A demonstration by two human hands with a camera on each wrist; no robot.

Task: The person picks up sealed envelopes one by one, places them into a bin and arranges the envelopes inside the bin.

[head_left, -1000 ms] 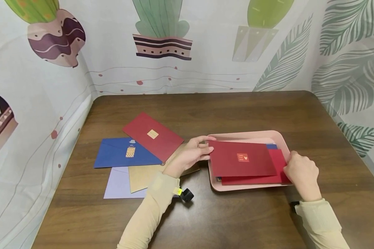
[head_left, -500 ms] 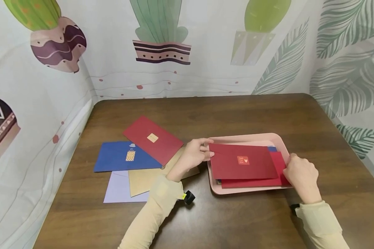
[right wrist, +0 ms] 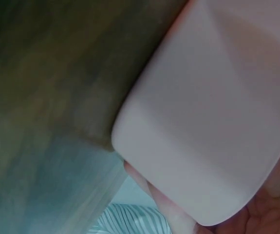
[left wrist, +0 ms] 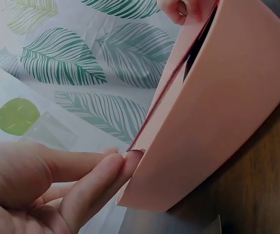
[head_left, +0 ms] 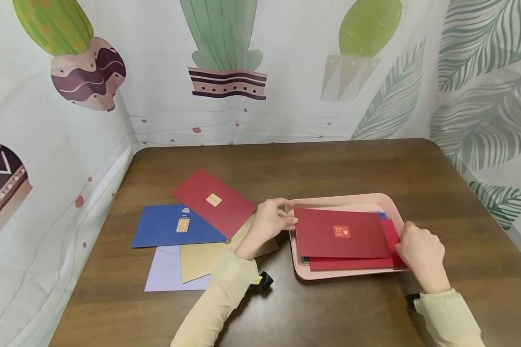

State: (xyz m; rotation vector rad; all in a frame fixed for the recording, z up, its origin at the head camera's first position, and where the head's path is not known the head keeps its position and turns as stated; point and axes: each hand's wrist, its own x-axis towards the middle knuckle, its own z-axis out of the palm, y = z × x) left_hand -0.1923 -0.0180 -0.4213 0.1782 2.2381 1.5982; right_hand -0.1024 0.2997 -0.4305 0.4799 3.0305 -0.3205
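Note:
A dark red envelope [head_left: 341, 233] with a small orange label lies over other envelopes in a pink tray [head_left: 301, 272]. My left hand [head_left: 269, 219] pinches its left edge at the tray's left side; in the left wrist view the fingertips [left wrist: 113, 163] meet at the envelope's edge beside the tray wall [left wrist: 217, 97]. At the tray's right end, my right hand [head_left: 421, 253] grips the rim, fingers partly hidden. The right wrist view shows the pale tray wall [right wrist: 193, 122] with fingers behind it. Beneath the top envelope, a brighter red envelope [head_left: 351, 264] and a blue corner show.
Left of the tray, several envelopes overlap on the wooden table [head_left: 330, 168]: a red envelope [head_left: 227, 217], a blue envelope [head_left: 158, 229], a gold envelope [head_left: 195, 262] and a lilac envelope [head_left: 160, 274]. Behind hangs a patterned cloth [head_left: 295, 72].
The head view has tilted up slightly, so everything sits lower. Both hands keep their places at the envelope and the tray; the top envelope has barely moved.

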